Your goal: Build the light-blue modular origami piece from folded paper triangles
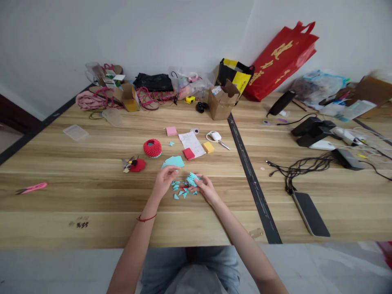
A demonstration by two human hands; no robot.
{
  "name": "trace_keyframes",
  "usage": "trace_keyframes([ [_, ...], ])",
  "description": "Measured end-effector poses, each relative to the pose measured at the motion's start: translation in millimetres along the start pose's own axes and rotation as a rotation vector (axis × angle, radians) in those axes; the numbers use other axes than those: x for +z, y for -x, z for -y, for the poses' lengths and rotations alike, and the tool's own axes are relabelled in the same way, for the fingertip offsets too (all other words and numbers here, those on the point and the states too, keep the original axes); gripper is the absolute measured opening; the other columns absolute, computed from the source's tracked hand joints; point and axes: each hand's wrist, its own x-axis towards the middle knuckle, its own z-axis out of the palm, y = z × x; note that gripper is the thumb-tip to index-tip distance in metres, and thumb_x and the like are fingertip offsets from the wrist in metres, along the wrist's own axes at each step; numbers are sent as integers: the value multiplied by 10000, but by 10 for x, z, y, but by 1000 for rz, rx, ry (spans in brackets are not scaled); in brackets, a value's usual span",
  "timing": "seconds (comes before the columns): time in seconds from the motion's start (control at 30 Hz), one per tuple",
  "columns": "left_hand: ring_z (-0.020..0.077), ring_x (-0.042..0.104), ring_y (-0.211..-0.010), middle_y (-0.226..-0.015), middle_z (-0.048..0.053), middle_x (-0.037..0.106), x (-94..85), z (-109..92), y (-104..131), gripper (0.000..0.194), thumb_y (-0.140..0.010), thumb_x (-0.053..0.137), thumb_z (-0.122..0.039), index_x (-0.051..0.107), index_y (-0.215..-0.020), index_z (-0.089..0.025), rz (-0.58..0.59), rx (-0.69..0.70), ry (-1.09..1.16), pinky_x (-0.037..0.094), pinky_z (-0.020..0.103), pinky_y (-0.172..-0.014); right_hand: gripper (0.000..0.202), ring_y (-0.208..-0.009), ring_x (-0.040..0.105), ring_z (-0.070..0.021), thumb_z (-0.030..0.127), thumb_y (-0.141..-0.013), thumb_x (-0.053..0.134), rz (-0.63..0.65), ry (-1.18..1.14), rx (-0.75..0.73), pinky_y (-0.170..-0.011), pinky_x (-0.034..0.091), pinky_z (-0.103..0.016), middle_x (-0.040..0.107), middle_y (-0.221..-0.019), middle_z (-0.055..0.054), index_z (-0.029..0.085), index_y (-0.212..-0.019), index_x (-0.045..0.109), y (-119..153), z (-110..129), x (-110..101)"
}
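My right hand [206, 187] is closed around a cluster of light-blue folded paper pieces [192, 179], held just over the table. To its left, my left hand [165, 178] has its fingers curled toward the thumb in a pinch; whatever may be between them is too small to tell. Loose blue folded paper triangles [176, 196] lie scattered below and between the hands, with a bit of red among them. Just beyond my left hand lie flat blue paper sheets [174, 162]. A round red basket-like piece of folded paper [152, 148] with a blue base stands farther back.
Red [189, 153], yellow [208, 147] and pink [171, 131] paper pads lie around a written sheet [190, 141]. A pen [224, 145] is at right, pink thread snips [32, 188] at far left. Cables [301, 165] and a power bank [311, 214] occupy the right side; boxes and bags line the wall.
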Motion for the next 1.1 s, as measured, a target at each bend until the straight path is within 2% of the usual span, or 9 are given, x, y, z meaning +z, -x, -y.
trace_keyframes([
  [0.1,171,620,-750,-816,53,678,-106,36,-43,261,-778,623,-414,650,-842,-163,-124,-5,-147,473,275,-718,415,-607,699,-177,428,-681,744,-3,-54,25,-591,564,-283,733,-777,-28,201,-951,526,-1,39,-3],
  [0.2,152,568,-666,-773,44,642,-151,58,-50,212,-790,612,-376,661,-774,-169,-12,76,-347,438,261,-638,351,-609,692,-159,435,-733,699,21,-102,35,-589,557,-265,741,-832,-56,191,-935,549,-4,72,-10],
  [0.33,176,564,-710,-756,42,624,-157,61,-19,155,-705,707,-338,661,-719,-190,204,148,-517,417,270,-658,349,-616,690,-162,465,-754,671,44,-128,29,-589,558,-268,740,-868,-83,175,-925,576,-18,72,-38],
  [0.4,177,549,-676,-713,31,613,-158,61,-3,168,-651,751,-321,654,-709,-196,232,127,-587,395,266,-636,355,-618,690,-161,471,-752,671,50,-133,28,-595,558,-265,740,-874,-87,173,-922,580,-27,62,-55],
  [0.5,159,516,-603,-661,16,597,-160,55,3,105,-678,721,-271,651,-703,-197,248,84,-627,367,256,-594,335,-612,686,-155,458,-758,670,53,-135,27,-598,556,-256,742,-868,-89,171,-906,580,-36,53,-71],
  [0.63,146,518,-595,-674,19,602,-133,46,-11,88,-718,683,-267,660,-702,-183,248,64,-511,398,255,-597,338,-596,684,-155,458,-757,671,58,-142,32,-582,555,-255,743,-855,-93,167,-904,579,-39,53,-76],
  [0.77,182,612,-802,-854,66,642,-21,36,1,182,-718,698,-346,683,-759,-169,198,73,-94,498,286,-697,354,-606,689,-160,468,-748,676,58,-133,36,-569,553,-251,742,-854,-86,171,-914,576,-42,43,-80],
  [0.83,192,629,-827,-866,77,656,51,26,17,207,-679,737,-364,701,-731,-167,178,60,48,522,314,-736,352,-603,688,-162,472,-751,671,58,-127,41,-565,555,-255,740,-844,-82,171,-909,577,-42,37,-79],
  [1.1,212,651,-836,-821,82,712,157,2,39,250,-601,791,-393,732,-695,-169,106,-62,158,536,345,-776,316,-600,683,-160,443,-769,664,65,-128,46,-574,556,-261,736,-838,-66,174,-918,590,-30,48,-66],
])
